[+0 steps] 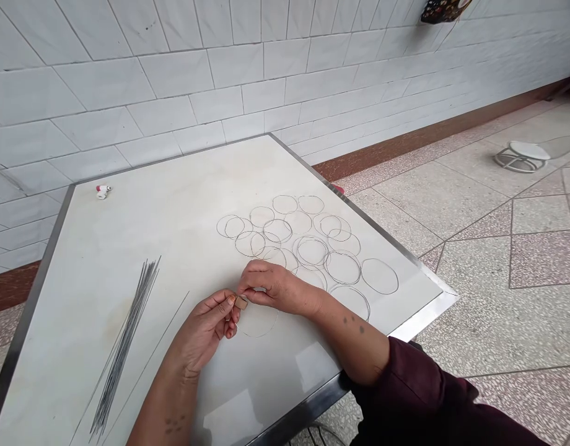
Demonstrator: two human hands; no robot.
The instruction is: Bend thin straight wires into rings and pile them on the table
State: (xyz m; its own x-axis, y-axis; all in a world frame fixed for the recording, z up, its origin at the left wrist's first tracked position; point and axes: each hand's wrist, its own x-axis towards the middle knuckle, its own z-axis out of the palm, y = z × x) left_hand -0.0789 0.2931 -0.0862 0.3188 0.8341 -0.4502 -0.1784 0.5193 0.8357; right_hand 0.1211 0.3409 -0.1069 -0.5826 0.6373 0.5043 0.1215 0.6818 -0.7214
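Observation:
Near the table's middle, my left hand (215,319) is closed on a small brown piece (241,302), its thumb and fingers pressed together. Touching the same spot from the right, my right hand (269,285) has its fingertips pinched; what they hold is too small to make out. A thin wire ring (276,323) hangs or lies just below both hands. Many thin wire rings (343,267) lie overlapping beyond and to the right of my right hand. Left of my left hand is a bundle of straight wires (127,347), with one loose wire (159,344) beside it.
The white table (173,204) has a metal edge and stands against a tiled wall. A small red and white object (103,191) sits at its far left corner. On the floor at the right is a round stool (521,155). A dark patterned item (443,10) hangs on the wall.

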